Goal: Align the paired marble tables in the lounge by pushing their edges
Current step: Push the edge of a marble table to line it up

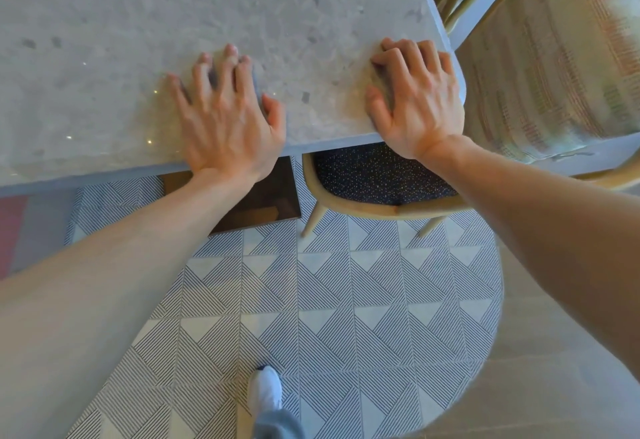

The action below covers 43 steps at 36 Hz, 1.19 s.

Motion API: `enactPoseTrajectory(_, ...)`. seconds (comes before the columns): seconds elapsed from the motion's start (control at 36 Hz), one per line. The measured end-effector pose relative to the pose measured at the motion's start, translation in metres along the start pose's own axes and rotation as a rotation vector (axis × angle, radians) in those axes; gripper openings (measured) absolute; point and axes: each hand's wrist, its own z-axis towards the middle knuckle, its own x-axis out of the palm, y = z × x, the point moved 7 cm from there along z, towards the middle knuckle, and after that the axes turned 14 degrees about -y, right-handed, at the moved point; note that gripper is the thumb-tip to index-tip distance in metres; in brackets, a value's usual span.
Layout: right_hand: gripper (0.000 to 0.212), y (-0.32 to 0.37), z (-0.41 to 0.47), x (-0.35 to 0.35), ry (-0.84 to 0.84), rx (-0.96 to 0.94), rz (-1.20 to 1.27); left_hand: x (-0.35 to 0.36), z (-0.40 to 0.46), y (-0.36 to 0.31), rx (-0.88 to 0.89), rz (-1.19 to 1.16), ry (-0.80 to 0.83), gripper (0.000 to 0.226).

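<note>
A grey marble table fills the upper left of the head view, its near edge running from lower left to its rounded right corner. My left hand lies flat on the top near that edge, fingers spread, palm heel at the rim. My right hand rests palm down on the rounded corner, fingers slightly curled, holding nothing. Only one table top is visible; a second table does not show.
A wooden chair with a dark speckled seat is tucked under the table's right corner. A striped upholstered bench stands right of the table. A dark brown table base shows below the edge. My white shoe stands on patterned tile floor.
</note>
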Motion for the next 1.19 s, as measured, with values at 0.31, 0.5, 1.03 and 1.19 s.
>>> enactPoseTrajectory(0.31, 0.043, 0.002, 0.001, -0.003, 0.019, 0.004, 0.013, -0.001, -0.001, -0.001, 0.008, -0.017, 0.018, 0.058)
enactPoseTrajectory(0.5, 0.044, 0.004, 0.001, 0.000, 0.171, 0.057, 0.006, 0.002, 0.000, 0.001, 0.011, -0.030, 0.057, 0.059)
enactPoseTrajectory(1.03, 0.054, 0.275, 0.072, -0.089, 0.707, 0.082, 0.225, -0.139, -0.023, 0.206, -0.181, -0.473, 0.573, 0.043)
enactPoseTrajectory(1.19, 0.052, 0.373, 0.098, -0.149, 0.634, 0.088, 0.327, -0.225, -0.069, 0.325, -0.421, -0.499, 0.424, 0.034)
